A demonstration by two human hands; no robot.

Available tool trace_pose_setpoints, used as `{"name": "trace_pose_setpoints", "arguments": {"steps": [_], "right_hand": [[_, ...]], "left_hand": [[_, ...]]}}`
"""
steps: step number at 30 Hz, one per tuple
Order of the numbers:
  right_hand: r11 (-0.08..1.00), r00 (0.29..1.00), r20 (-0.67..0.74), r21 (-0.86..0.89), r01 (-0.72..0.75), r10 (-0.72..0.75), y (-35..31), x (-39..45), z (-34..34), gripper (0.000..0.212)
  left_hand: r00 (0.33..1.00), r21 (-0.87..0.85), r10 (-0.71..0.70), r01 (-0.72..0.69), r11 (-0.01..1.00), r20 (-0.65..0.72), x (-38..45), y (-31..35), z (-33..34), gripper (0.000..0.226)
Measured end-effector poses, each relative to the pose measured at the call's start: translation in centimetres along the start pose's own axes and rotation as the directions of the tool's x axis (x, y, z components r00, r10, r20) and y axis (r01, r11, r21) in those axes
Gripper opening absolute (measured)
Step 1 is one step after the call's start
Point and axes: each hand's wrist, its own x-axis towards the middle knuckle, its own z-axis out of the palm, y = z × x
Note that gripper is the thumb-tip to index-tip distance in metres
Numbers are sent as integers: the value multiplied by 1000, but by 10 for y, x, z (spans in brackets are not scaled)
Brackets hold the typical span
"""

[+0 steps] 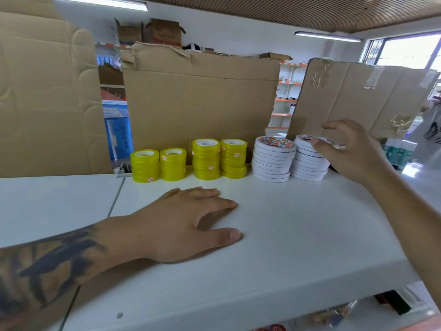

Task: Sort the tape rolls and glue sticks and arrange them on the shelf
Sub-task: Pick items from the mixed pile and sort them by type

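Nearest the camera, in the lower left of the frame, a tattooed forearm is reaching in across the white shelf (298, 235). The left hand (188, 225) is lying palm down on the shelf a little left of centre, its fingers straight and slightly spread, holding nothing.

Further in, along the middle of the frame, the tape rolls are standing in a row near the back of the shelf. On the left, four stacks of yellow tape rolls (188, 161) are sitting side by side; the two left stacks are shorter and a touch nearer, the two right stacks are taller. To their right, two stacks of white tape rolls (272, 161) with red and orange printed tops are standing just beside each other, both leaning slightly.

At centre right, the right hand (353, 151) is hovering at the right-hand white stack with its fingers loosely curved; a fingertip is lying at the top roll, but whether it is pinching that roll cannot be told.

Behind the rolls, a large cardboard sheet (200, 106) is standing upright at centre, another cardboard panel (45, 96) is filling the upper left, and a taped cardboard piece (353, 91) is leaning at the upper right. Far beyond, shelving with orange edges (285, 100) is showing through the gap.
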Motion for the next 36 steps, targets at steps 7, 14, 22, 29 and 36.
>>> {"name": "trace_pose_setpoints", "arguments": {"steps": [7,14,22,29,36], "right_hand": [[938,922,170,43,345,-347,-114,-22,21,57],[771,679,384,168,615,-626,-251,-53,85,65],[589,417,444,384,711,-793,-381,-90,170,57],[533,394,359,599,598,-846,-431,-138,226,48],[533,399,358,634,559,-844,-418,-150,238,44]], "left_hand": [[971,95,24,-1,995,-237,-35,-24,-48,73],[860,52,-360,405,913,-362,-137,-110,-92,64],[627,93,-561,707,701,-540,-242,-187,-95,45],[521,129,-586,805,578,-621,-294,-217,-99,55],[359,-21,-629,858,514,-690,-323,-238,-92,40]]}}
